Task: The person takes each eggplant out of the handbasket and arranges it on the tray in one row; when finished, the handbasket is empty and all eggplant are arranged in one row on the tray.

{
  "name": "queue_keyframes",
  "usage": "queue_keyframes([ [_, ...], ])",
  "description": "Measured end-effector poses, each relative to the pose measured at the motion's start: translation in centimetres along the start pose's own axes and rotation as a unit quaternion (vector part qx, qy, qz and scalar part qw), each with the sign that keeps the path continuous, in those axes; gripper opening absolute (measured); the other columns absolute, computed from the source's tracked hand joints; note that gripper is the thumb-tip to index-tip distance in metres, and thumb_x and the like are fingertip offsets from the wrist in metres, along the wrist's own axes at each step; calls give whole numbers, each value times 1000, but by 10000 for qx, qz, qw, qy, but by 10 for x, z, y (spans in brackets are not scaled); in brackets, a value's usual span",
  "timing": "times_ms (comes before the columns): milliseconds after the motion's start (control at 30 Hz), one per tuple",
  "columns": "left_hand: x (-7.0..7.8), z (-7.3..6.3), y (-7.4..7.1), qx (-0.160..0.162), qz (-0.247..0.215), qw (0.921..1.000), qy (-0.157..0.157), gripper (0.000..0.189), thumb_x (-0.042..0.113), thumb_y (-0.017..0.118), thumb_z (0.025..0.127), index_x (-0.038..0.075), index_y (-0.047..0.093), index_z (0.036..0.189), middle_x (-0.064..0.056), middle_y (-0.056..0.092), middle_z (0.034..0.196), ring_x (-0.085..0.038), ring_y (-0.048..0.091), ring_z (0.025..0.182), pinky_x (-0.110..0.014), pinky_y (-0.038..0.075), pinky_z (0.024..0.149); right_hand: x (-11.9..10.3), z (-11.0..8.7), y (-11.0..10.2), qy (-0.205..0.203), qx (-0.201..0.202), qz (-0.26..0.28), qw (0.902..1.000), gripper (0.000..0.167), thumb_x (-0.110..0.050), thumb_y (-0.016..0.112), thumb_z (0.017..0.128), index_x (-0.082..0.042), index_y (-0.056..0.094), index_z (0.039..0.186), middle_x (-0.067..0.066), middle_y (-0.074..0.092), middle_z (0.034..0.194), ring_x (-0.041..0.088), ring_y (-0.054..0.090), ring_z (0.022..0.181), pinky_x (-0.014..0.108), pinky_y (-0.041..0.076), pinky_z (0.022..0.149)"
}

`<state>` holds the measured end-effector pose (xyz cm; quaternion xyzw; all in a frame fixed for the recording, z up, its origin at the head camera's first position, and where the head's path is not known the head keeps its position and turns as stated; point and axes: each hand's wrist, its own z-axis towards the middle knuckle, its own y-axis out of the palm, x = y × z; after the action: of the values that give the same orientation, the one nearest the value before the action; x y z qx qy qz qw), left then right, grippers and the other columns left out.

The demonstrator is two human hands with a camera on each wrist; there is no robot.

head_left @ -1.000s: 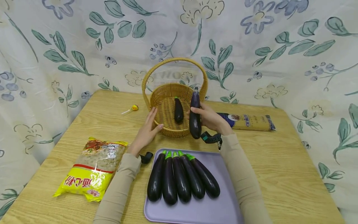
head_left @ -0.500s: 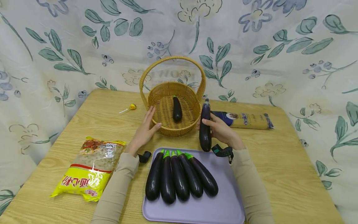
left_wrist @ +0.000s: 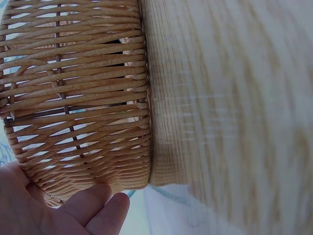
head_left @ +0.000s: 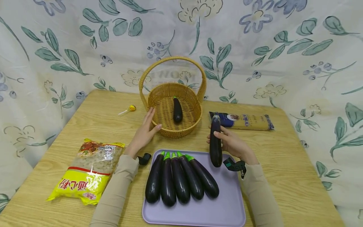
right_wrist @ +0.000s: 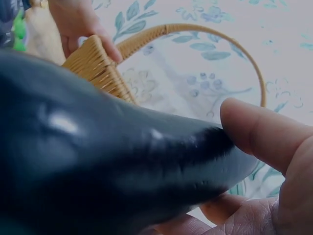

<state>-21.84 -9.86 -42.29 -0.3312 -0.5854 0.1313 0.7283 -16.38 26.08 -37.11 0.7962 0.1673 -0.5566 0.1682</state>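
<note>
My right hand point(head_left: 233, 143) grips a dark purple eggplant point(head_left: 216, 145) between thumb and fingers, over the right back corner of a lilac tray point(head_left: 227, 205). Its glossy skin fills much of the right wrist view, with the thumb point(right_wrist: 254, 129) on one side. On the tray, several eggplants point(head_left: 181, 183) lie side by side, green stems toward the back. One more eggplant point(head_left: 177, 110) lies inside a wicker basket point(head_left: 176, 134). My left hand point(head_left: 141, 135) rests at the basket's left front side, fingers fairly straight; the left wrist view shows fingertips point(left_wrist: 110, 215) against the weave.
On the left lies a yellow bag of pasta point(head_left: 88, 176), with a lollipop point(head_left: 131, 108) farther back beside the basket. A long blue-and-gold packet point(head_left: 249, 121) lies behind my right hand. The wooden table point(head_left: 286, 176) ends at a floral curtain point(head_left: 238, 41).
My right hand has carried its eggplant from the basket's right front edge rightward and toward me, to above the tray corner. The left hand stays at the basket. The view has shifted slightly.
</note>
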Motion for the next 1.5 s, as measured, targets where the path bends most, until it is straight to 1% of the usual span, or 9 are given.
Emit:
queue_keyframes([
  [233,0,1,-1,-43,30,10000,-53,76,46,44,101,30,-6,157,-2,-8,165,-45,19,146,-68,26,109,17,-12,-1,102,120,-15,9999,66,-31,44,104,0,15,154,8,57,119,13,64,108,33,50,93],
  [367,-1,1,-1,-59,37,10000,-49,75,47,43,101,31,-6,156,-1,-9,165,-45,17,147,-68,26,109,23,-18,-1,190,161,-112,9996,64,-31,44,104,1,18,153,7,56,120,12,64,107,36,51,92],
  [567,-1,2,1,-42,58,10000,-48,76,47,43,101,30,-6,156,0,-9,165,-44,15,147,-68,24,110,29,-25,-3,231,223,-300,9990,64,-27,47,103,2,18,152,21,49,134,13,63,109,45,50,94],
  [733,0,2,1,-38,37,10000,-50,76,44,45,101,28,-5,157,-2,-8,165,-43,14,148,-67,22,111,29,-27,-5,-50,350,-371,9987,67,-21,53,100,4,18,152,29,44,141,8,61,111,36,50,97],
  [933,0,1,0,-37,37,10000,-39,76,43,45,102,28,-5,157,-1,-9,165,-44,13,148,-68,22,111,25,-26,-6,-506,633,-68,9967,65,-16,52,100,5,17,152,9,55,128,8,61,113,27,52,91],
  [1167,-1,1,0,-19,25,10000,-20,76,47,43,101,28,-5,157,-2,-8,165,-43,12,148,-68,22,111,20,-23,-5,-1063,731,539,9902,57,-23,44,104,-9,21,154,-9,59,123,9,60,117,27,53,93],
  [1300,-1,1,1,-6,15,10000,-12,76,46,44,101,28,-4,157,-3,-7,165,-42,12,149,-68,23,110,25,-21,-3,-880,753,264,9929,54,-22,46,104,-8,27,152,3,55,133,8,60,117,28,52,93],
  [1400,0,1,1,-19,14,10000,-11,76,45,44,101,28,-5,157,-3,-8,165,-42,11,149,-68,23,110,29,-19,-2,-615,780,-246,9947,54,-20,47,103,-2,28,151,20,48,141,6,58,116,27,50,93],
  [1500,0,1,1,-27,12,10000,-9,76,44,44,102,28,-5,157,-2,-8,165,-42,11,148,-68,22,111,33,-17,0,-404,692,-664,9946,55,-21,46,103,2,29,150,27,42,147,10,55,122,29,48,95],
])
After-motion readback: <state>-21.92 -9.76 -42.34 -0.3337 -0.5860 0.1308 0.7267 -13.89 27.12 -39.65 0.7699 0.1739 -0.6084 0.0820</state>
